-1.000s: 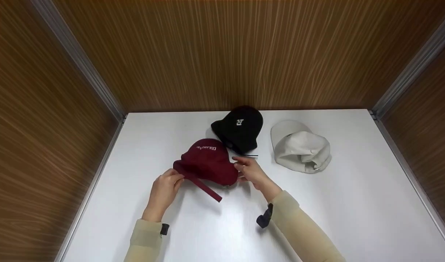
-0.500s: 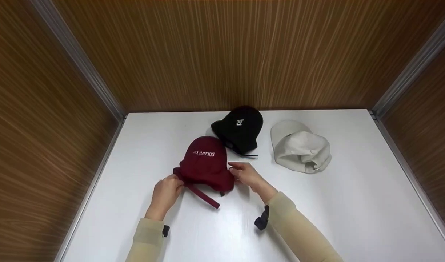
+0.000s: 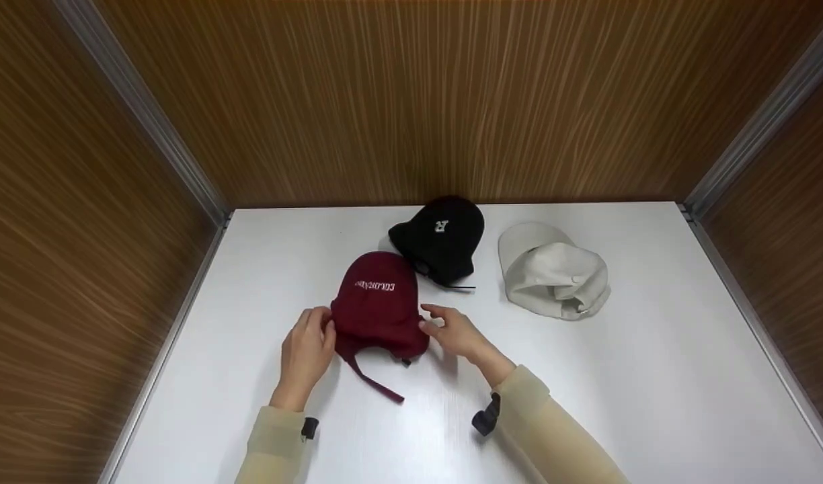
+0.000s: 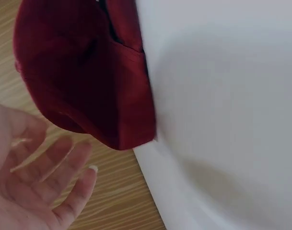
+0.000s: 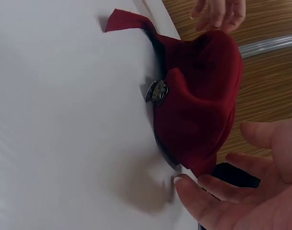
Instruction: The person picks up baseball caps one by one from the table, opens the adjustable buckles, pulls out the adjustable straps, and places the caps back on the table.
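A dark red cap (image 3: pixel 376 306) with white lettering lies between both hands, its loose strap (image 3: pixel 378 386) trailing onto the white table. At the cap's left edge is my left hand (image 3: pixel 306 353); in the left wrist view its fingers (image 4: pixel 76 196) are loosely bent, apart from the cloth. My right hand (image 3: pixel 460 336) lies along the cap's right side. Its fingers reach the cap's lower edge in the right wrist view, without curling round it; whether they touch is hard to tell. A metal buckle (image 5: pixel 157 92) shows at the cap's back opening.
Just behind the red cap sits a black cap (image 3: pixel 445 235) with a white letter, very close to it. A crumpled off-white cap (image 3: pixel 559 279) lies farther right. Wood-grain panels (image 3: pixel 452 101) enclose the white table (image 3: pixel 653 376) at the back and sides.
The red cap has tilted upright and come slightly nearer, so its lettering shows fully. My left hand has let go of the strap side. My right hand has shifted slightly left and nearer.
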The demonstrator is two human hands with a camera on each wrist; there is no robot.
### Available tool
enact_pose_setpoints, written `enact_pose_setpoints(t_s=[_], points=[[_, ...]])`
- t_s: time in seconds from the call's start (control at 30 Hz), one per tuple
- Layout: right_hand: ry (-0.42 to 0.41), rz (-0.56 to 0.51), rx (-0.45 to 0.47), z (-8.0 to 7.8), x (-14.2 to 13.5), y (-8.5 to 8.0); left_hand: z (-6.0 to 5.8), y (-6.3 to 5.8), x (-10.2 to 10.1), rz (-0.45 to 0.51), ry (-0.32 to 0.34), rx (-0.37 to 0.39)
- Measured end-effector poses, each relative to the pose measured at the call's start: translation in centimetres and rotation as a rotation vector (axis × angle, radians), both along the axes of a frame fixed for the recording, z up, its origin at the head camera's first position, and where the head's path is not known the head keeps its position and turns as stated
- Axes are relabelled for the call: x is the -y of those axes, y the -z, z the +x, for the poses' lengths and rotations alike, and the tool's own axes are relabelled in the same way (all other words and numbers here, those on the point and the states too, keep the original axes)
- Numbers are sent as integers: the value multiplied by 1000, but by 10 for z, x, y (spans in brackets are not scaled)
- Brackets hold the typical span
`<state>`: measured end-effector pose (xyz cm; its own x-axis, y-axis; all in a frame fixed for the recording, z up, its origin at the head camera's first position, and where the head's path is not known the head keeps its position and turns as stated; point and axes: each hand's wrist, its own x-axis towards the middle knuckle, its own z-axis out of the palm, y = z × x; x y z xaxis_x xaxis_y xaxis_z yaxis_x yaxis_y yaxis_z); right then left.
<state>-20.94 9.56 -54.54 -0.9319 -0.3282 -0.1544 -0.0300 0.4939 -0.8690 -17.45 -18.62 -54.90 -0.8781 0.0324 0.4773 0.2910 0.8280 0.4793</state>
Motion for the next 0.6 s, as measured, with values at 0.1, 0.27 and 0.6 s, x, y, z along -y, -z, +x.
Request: enact_pose_setpoints(t_s=[0.1, 0.27, 0.6], points=[[2, 29, -4, 4, 1, -1, -1, -4, -7, 32, 31, -20], [-6, 36, 9, 9, 5, -2, -5, -8, -19, -4, 85, 63], [-42, 10, 49, 13, 11, 1, -12, -6, -33, -150, 84, 210]])
